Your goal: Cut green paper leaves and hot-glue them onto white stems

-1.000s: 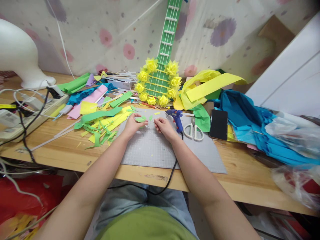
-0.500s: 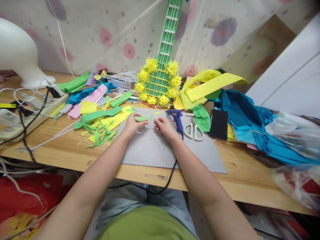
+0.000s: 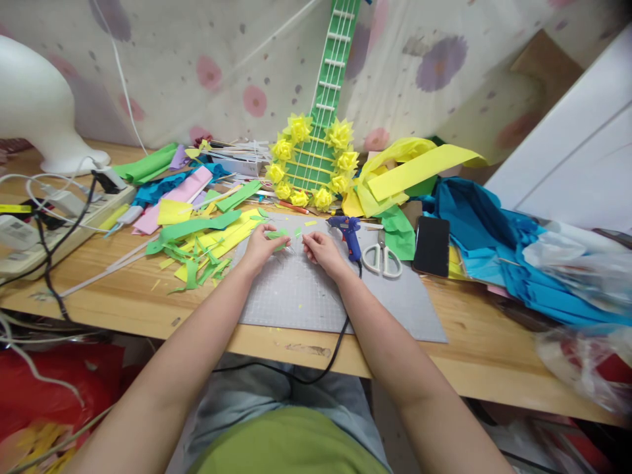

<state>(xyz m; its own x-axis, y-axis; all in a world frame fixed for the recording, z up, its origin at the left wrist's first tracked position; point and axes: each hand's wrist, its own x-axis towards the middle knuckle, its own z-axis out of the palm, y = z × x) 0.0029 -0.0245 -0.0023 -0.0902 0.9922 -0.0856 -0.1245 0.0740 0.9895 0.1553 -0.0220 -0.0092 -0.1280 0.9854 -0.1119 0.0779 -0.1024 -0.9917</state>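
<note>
Over the grey cutting mat [image 3: 296, 296], my left hand [image 3: 259, 250] is closed, with a green paper piece [image 3: 279, 234] between thumb and fingers. Facing it, a short distance to the right, my right hand [image 3: 320, 250] pinches a thin pale bit too small to name. A small green scrap [image 3: 297, 232] shows between the two hands, by the right fingertips; I cannot tell whether it is held. To the right on the mat lie a blue glue gun [image 3: 348, 236] and white-handled scissors [image 3: 382, 258].
A green paper guitar [image 3: 316, 161] ringed with yellow flowers leans at the back. Green and yellow strips [image 3: 207, 247] are heaped on the left, near a power strip [image 3: 74, 227]. A phone [image 3: 432, 245] and blue paper [image 3: 474, 224] lie right. The glue gun's black cord [image 3: 340, 339] hangs over the table edge.
My right fingertips have shifted very slightly left, and the small green scrap beside them has changed its tilt. The left hand has barely moved and keeps the green paper piece.
</note>
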